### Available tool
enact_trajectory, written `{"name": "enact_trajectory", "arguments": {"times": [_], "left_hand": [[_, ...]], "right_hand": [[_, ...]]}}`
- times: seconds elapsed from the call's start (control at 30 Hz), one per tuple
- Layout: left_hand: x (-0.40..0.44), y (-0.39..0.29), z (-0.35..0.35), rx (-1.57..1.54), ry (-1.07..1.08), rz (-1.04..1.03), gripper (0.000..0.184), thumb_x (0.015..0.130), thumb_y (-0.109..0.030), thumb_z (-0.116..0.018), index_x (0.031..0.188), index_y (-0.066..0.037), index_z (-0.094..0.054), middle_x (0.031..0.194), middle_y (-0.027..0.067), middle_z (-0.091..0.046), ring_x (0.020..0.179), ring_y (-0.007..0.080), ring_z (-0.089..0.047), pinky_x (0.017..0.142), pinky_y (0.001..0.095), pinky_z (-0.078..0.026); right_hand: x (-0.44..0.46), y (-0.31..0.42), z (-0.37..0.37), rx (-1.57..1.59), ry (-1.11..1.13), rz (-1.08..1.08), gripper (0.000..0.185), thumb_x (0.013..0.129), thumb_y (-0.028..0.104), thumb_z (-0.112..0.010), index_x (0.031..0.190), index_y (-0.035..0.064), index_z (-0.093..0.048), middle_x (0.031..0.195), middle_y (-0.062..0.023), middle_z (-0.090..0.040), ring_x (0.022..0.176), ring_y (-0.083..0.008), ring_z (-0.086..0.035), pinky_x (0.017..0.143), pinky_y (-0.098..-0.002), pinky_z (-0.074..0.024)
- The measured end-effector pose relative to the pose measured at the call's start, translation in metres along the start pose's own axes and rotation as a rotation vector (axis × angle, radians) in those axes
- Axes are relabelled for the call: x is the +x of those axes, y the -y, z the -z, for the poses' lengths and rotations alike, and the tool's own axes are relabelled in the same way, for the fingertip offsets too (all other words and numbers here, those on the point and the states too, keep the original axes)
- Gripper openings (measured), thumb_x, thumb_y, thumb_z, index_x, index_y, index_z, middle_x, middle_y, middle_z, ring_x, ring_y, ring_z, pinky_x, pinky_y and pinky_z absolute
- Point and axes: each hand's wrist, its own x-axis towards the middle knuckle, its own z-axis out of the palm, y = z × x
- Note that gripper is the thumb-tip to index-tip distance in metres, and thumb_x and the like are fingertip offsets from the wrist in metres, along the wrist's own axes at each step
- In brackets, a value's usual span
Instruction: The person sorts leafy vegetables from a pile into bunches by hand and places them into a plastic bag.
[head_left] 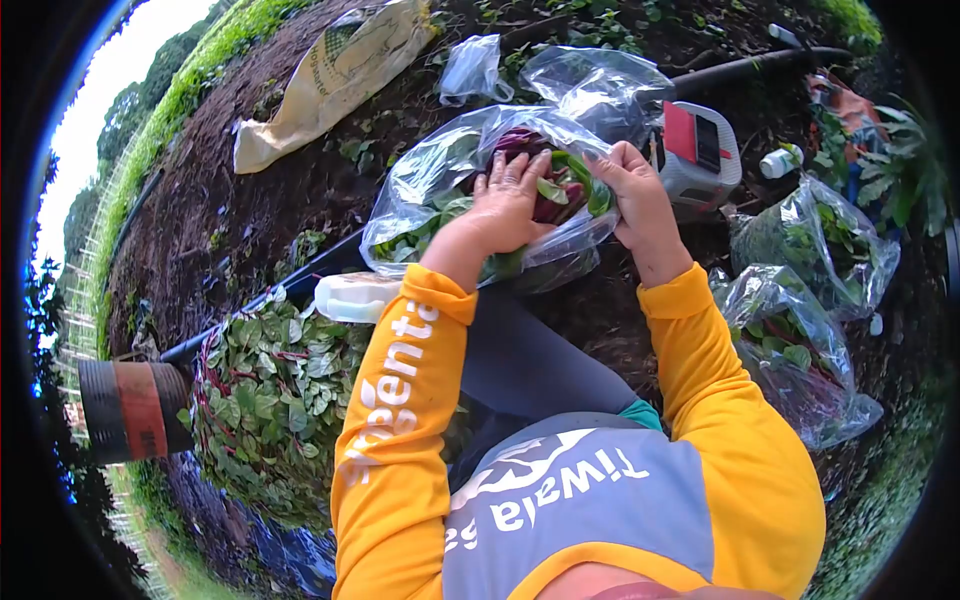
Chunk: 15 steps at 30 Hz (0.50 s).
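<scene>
At the clear bag, right hand pinches its edge; left hand on leafy stems, its palm hidden; can't tell if grasping.

left sleeve reads "syngenta", shirt "tiwala".

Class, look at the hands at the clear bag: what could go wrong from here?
The left hand lies on the leafy greens, so pressing hard might bruise them. The right hand grips the thin plastic bag near its opening, where it could stretch or tear.
</scene>
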Motion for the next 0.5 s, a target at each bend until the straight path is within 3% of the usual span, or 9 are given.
{"name": "enact_trajectory", "arguments": {"times": [0.13, 0.27, 0.3, 0.33, 0.37, 0.4, 0.43, 0.47, 0.5], "left_hand": [[0.011, -0.008, -0.054, 0.028, -0.020, 0.065, 0.066, 0.103, -0.042, -0.043, 0.163, -0.034, -0.014, 0.169, 0.0215, 0.006, 0.155, 0.0457, -0.001, 0.114, 0.0750, -0.005], [0.041, 0.001, -0.120, 0.089, -0.410, 0.052, 0.050, 0.102, -0.041, -0.044, 0.152, -0.037, -0.042, 0.166, 0.0175, -0.017, 0.151, 0.0474, -0.018, 0.116, 0.0737, -0.008], [0.074, 0.009, -0.151, -0.070, -0.560, 0.133, 0.052, 0.102, -0.040, -0.045, 0.154, -0.032, -0.041, 0.166, 0.0165, -0.020, 0.151, 0.0456, -0.018, 0.118, 0.0718, -0.006], [0.075, 0.001, -0.131, -0.048, -0.478, 0.099, 0.056, 0.104, -0.042, -0.041, 0.156, -0.023, -0.037, 0.166, 0.0167, -0.021, 0.152, 0.0434, -0.016, 0.118, 0.0711, -0.004], [0.069, -0.005, -0.112, 0.050, -0.335, 0.046, 0.059, 0.106, -0.043, -0.034, 0.159, -0.018, -0.031, 0.168, 0.0150, -0.017, 0.154, 0.0411, -0.012, 0.118, 0.0719, 0.000], [0.104, 0.004, -0.146, -0.125, -0.612, 0.001, 0.048, 0.100, -0.037, -0.043, 0.145, -0.028, -0.055, 0.165, 0.0187, -0.022, 0.152, 0.0456, -0.017, 0.115, 0.0750, -0.006], [0.105, 0.002, -0.138, 0.074, -0.471, 0.031, 0.050, 0.101, -0.039, -0.041, 0.148, -0.025, -0.052, 0.166, 0.0175, -0.021, 0.153, 0.0447, -0.016, 0.116, 0.0740, -0.003], [0.103, 0.006, -0.129, -0.055, -0.418, 0.000, 0.052, 0.099, -0.039, -0.046, 0.149, -0.026, -0.051, 0.167, 0.0165, -0.019, 0.154, 0.0430, -0.015, 0.116, 0.0728, -0.002], [0.095, 0.012, -0.114, -0.051, -0.434, 0.013, 0.052, 0.099, -0.039, -0.046, 0.149, -0.026, -0.051, 0.167, 0.0165, -0.019, 0.154, 0.0430, -0.015, 0.116, 0.0728, -0.002]], "right_hand": [[-0.001, 0.005, -0.034, -0.059, 0.031, 0.008, 0.028, 0.092, 0.005, -0.068, 0.078, 0.0159, -0.046, 0.068, 0.0057, -0.050, 0.052, -0.0027, -0.045, 0.047, -0.0199, -0.0377], [-0.003, 0.007, -0.030, -0.304, -0.006, 0.050, 0.014, 0.091, 0.003, -0.064, 0.089, 0.0140, -0.055, 0.079, 0.0034, -0.059, 0.064, -0.0057, -0.059, 0.052, -0.0211, -0.0471], [0.011, 0.002, -0.016, -0.204, -0.036, 0.067, 0.012, 0.092, 0.004, -0.065, 0.092, 0.0135, -0.058, 0.079, 0.0033, -0.059, 0.062, -0.0062, -0.059, 0.052, -0.0209, -0.0467], [0.018, 0.010, -0.002, -0.267, -0.051, 0.066, 0.011, 0.092, 0.006, -0.067, 0.093, 0.0141, -0.059, 0.077, 0.0034, -0.060, 0.061, -0.0070, -0.058, 0.052, -0.0216, -0.0457], [0.038, 0.017, 0.024, -0.370, 0.009, 0.101, 0.010, 0.094, 0.014, -0.070, 0.095, 0.0141, -0.060, 0.076, 0.0035, -0.060, 0.059, -0.0062, -0.057, 0.051, -0.0221, -0.0444], [0.049, 0.025, 0.035, -0.771, -0.063, 0.153, 0.012, 0.095, 0.018, -0.070, 0.100, 0.0109, -0.062, 0.084, 0.0008, -0.063, 0.069, -0.0103, -0.060, 0.062, -0.0265, -0.0495], [0.057, 0.037, 0.035, -1.172, -0.164, 0.234, 0.018, 0.096, 0.022, -0.070, 0.104, 0.0076, -0.064, 0.093, -0.0020, -0.065, 0.078, -0.0144, -0.064, 0.072, -0.0308, -0.0546], [0.057, 0.043, 0.016, -1.165, -0.136, 0.253, 0.018, 0.096, 0.022, -0.070, 0.104, 0.0076, -0.064, 0.093, -0.0020, -0.065, 0.078, -0.0144, -0.064, 0.072, -0.0308, -0.0546], [0.044, 0.045, -0.007, -1.356, -0.115, 0.515, 0.023, 0.096, 0.023, -0.071, 0.109, 0.0062, -0.065, 0.100, -0.0039, -0.065, 0.085, -0.0155, -0.063, 0.077, -0.0320, -0.0541]]}}
